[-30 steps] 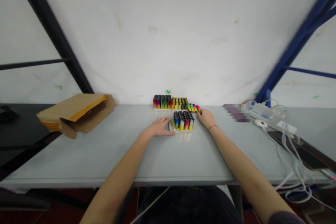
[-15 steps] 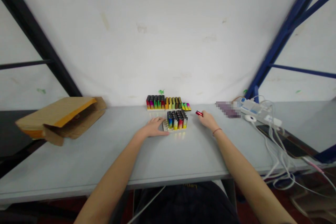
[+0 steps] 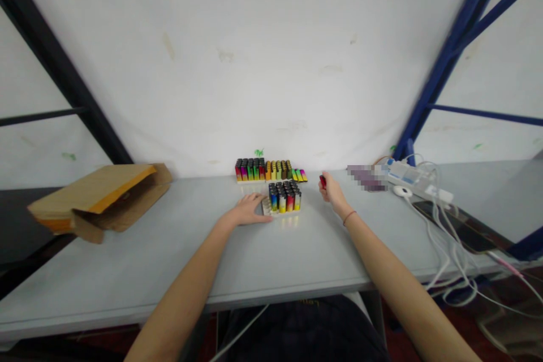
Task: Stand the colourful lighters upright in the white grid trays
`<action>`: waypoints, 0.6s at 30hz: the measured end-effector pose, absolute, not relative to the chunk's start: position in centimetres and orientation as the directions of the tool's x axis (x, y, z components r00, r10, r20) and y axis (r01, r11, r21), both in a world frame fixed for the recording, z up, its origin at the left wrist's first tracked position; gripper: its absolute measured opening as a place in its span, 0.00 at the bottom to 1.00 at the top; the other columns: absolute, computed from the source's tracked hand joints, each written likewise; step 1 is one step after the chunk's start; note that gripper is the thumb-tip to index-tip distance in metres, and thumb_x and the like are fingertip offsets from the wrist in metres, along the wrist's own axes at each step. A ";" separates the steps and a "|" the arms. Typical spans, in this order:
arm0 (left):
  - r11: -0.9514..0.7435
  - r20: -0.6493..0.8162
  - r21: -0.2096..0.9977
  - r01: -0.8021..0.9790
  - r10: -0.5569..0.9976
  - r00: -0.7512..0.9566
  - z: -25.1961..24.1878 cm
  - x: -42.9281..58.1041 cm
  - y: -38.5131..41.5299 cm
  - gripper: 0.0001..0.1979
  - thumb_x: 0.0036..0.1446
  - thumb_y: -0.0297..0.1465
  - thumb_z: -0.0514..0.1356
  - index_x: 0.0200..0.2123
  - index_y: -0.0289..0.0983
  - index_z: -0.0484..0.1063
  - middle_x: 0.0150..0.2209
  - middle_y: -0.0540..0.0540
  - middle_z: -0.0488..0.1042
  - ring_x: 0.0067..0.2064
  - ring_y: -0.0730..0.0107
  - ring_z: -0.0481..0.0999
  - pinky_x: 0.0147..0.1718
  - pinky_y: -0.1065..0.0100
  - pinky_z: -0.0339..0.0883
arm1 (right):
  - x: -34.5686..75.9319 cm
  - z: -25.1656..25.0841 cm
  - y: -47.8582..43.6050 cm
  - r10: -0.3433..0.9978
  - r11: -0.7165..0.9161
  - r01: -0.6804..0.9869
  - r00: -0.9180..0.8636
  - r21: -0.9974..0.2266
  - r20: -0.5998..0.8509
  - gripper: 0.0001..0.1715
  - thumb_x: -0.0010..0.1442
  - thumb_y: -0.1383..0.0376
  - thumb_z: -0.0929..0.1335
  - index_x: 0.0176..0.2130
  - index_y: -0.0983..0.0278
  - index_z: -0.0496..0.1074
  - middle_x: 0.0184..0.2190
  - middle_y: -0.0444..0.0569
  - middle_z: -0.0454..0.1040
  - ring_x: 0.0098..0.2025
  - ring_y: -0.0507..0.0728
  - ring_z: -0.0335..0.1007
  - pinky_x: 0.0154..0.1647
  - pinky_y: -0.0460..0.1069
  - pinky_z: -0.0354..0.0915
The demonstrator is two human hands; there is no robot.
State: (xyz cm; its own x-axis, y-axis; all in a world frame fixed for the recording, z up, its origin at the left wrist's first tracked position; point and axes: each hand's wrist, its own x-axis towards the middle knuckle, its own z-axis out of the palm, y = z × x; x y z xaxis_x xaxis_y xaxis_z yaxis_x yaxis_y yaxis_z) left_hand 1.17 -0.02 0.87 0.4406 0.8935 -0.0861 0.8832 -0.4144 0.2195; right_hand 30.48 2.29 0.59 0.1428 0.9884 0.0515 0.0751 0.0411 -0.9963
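My left hand [image 3: 249, 210] holds the left end of a white tray [image 3: 266, 208], its thumb at the near edge and the fingers curved toward the far side. Upright lighters [image 3: 285, 197] with black tops and blue, yellow, red and silver bodies fill the tray from its middle to its right end; several bare slots show at the left. Right of the tray, above the table, my right hand [image 3: 333, 192] is closed round a red lighter [image 3: 323, 182], partly hidden by the fingers. Behind stand a tray of multicoloured lighters [image 3: 250, 170] and a group of yellow and dark lighters [image 3: 279, 170].
Several loose green-yellow-pink lighters [image 3: 299, 175] lie beside the back row, near the wall. An opened cardboard box [image 3: 95, 192] rests at the left. On the right are a power strip [image 3: 418, 181], white cables [image 3: 445, 237] and a dark phone-like slab [image 3: 456, 227].
My right hand has turned the red lighter from lying sideways to more upright, with the fingers now wrapped round it. My left hand stays at the tray. The view has tilted slightly.
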 end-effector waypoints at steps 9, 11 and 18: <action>-0.429 -0.065 0.219 0.876 0.890 0.452 0.3 1.0 0.4 0.46 0.47 0.59 0.55 0.63 0.37 0.54 0.61 0.37 0.58 0.61 0.47 0.58 0.58 0.55 0.53 | 30.7 1.9 1.6 0.973 -0.089 -0.188 0.195 -0.978 -0.126 0.20 0.58 0.59 0.52 0.17 0.60 0.50 0.08 0.36 0.44 0.10 0.46 0.34 0.12 0.44 0.34; -0.434 -0.061 0.218 0.874 0.888 0.456 0.2 1.0 0.4 0.47 0.47 0.59 0.55 0.63 0.36 0.55 0.61 0.37 0.58 0.61 0.46 0.57 0.58 0.55 0.53 | 30.6 1.9 1.6 0.974 -0.084 -0.199 0.192 -0.976 -0.123 0.20 0.58 0.59 0.52 0.17 0.60 0.50 0.08 0.36 0.44 0.10 0.46 0.34 0.11 0.44 0.34; -0.436 -0.065 0.216 0.874 0.886 0.459 0.2 0.9 0.4 0.48 0.48 0.59 0.55 0.63 0.34 0.54 0.61 0.36 0.57 0.61 0.46 0.57 0.59 0.56 0.52 | 30.2 1.4 1.8 0.971 -0.118 -0.192 0.184 -0.974 -0.154 0.23 0.60 0.53 0.52 0.18 0.60 0.51 0.08 0.36 0.44 0.10 0.46 0.36 0.12 0.44 0.35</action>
State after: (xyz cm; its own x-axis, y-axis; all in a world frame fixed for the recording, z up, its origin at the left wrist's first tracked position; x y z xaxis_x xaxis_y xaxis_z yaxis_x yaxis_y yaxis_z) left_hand 0.93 0.42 0.21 0.4589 0.8861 -0.0653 0.8735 -0.4365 0.2156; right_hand 30.19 1.77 1.42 0.1841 0.9708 -0.1538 -0.1915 -0.1181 -0.9744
